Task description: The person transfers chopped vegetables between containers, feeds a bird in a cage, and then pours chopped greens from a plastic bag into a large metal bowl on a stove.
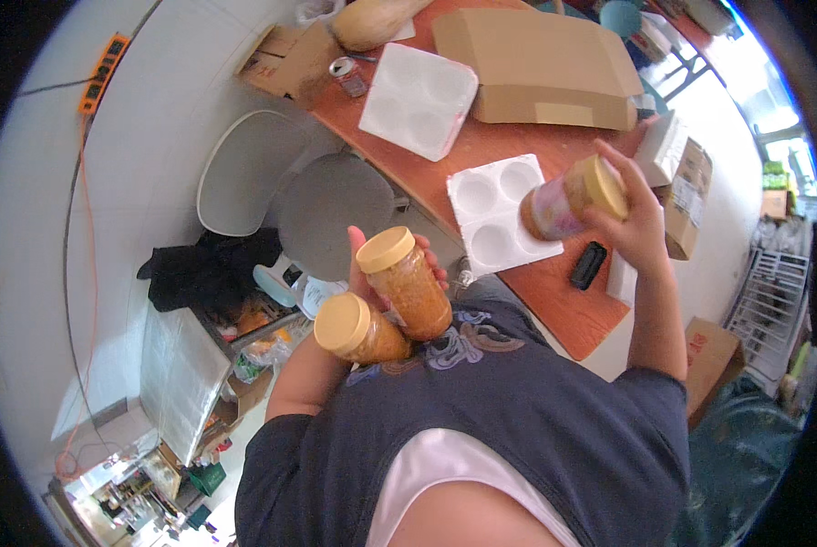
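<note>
My left hand [367, 277] cradles two clear jars with yellow lids and orange-brown contents against my shirt. The upper jar [414, 294] lies beside my fingers, and the other jar [364, 331] rests on the forearm side. My right hand [627, 212] grips a third, labelled jar [559, 205] near its yellow lid, tilted, with its base above the right edge of a white foam tray [460, 222]. That tray has several round recesses and lies at the table edge. Whether the jar touches the tray I cannot tell.
On the red-brown table [572, 314] are a second white foam piece [419, 99], a large cardboard box [538, 65], a drink can [348, 75] and a black object [588, 265]. White and brown boxes [685, 198] stand at the right. A grey chair [337, 212] is beside the table.
</note>
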Motion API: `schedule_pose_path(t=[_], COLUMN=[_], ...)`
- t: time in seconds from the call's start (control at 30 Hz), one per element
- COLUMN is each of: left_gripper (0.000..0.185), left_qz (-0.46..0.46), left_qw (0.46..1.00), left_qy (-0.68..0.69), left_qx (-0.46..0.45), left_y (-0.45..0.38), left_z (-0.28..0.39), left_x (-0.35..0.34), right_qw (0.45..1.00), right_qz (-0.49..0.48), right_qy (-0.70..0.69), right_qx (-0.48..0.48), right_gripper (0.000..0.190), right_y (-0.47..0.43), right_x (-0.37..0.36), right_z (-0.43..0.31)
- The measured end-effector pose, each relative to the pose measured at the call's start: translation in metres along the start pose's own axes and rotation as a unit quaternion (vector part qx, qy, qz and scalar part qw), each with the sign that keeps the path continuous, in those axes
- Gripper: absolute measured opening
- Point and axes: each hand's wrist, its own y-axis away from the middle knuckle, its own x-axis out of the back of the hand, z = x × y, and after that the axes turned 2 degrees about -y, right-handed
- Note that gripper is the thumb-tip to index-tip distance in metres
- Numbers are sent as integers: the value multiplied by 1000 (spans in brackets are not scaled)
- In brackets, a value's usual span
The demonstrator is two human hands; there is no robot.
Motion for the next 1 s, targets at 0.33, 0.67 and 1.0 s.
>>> schedule_pose_path(t=[0.33,0.67,1.0], left_gripper=[77,88,93], left_qz=[145,-70,-118], left_qw=[983,991,971], left_qy=[55,34,-23], left_qx=[-103,-108,-205], left_y=[63,123,159], left_z=[7,12,-18], left_x=[4,60,39], right_qw=[898,764,847], right_qz=[-368,-604,-265], right_qy=[-160,14,-139], right_qx=[181,226,440], right_gripper=[54,46,19], right_y=[22,86,64], right_x=[-197,-337,-287], right_z=[-164,-245,-227])
